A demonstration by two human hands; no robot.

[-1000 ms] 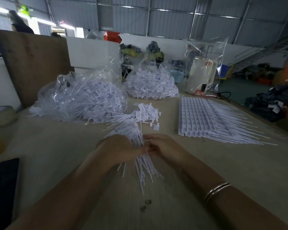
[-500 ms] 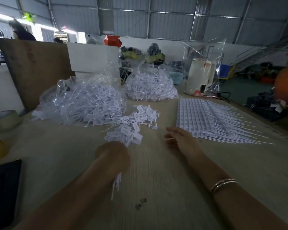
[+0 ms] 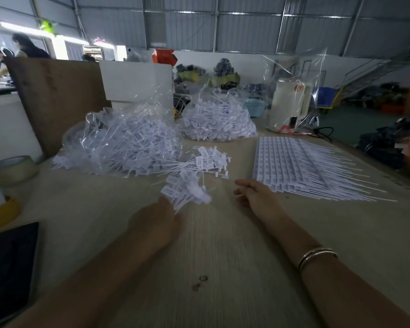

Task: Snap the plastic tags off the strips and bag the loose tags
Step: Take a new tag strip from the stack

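While a fresh handful waits to be bagged, the wooden counter (image 3: 341, 245) is seen spread with the whole job. Two clear bags of loose tags lie at its far side: the larger bag (image 3: 118, 143) to the left, open toward the middle, and a smaller bag (image 3: 217, 124) behind it. A stack of uncut strips (image 3: 301, 166) is laid flat on the right, its thin tails pointing away to the right. A small loose pile of tags (image 3: 210, 158) rests between the larger bag's mouth and the strips. A bundle of tags (image 3: 187, 191) is gripped in the left hand (image 3: 155, 223), the flat heads fanned above the curled fingers. The right hand (image 3: 253, 195) is held empty just beside the strips, fingers loosely spread. The bagging step is judged to be in hand; the bundle would next need to be carried forward and left into the larger bag's mouth, then another strip taken.
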